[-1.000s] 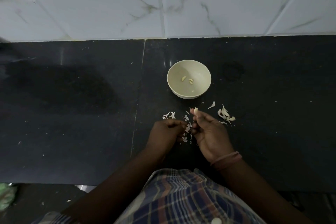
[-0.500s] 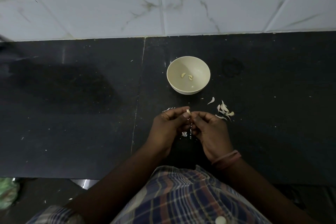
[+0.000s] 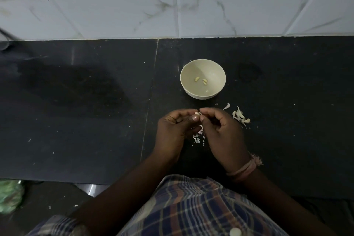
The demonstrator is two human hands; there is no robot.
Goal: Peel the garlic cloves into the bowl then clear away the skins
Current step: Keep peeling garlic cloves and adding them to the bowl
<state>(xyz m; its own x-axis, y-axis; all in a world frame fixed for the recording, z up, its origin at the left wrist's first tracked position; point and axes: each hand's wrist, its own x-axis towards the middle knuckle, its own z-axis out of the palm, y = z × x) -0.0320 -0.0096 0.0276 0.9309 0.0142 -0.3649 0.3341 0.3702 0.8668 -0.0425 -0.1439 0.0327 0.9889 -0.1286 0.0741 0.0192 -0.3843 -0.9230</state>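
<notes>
Where fingers [image 3: 193, 118] pinch garlic clove [image 3: 197, 113], bowl [image 3: 203, 93] near, counter [image 3: 76, 120] beyond

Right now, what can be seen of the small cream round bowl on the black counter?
The small cream round bowl looks like matte plastic or ceramic, with smooth, plain walls. It stands upright on the black stone counter, beyond both hands and touched by neither. Inside lie two or three pale peeled garlic cloves near the middle. Loose skins lie outside it, nearer the person.

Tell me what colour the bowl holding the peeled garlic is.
Cream, a pale off-white bowl; the head view shows it best.
</notes>
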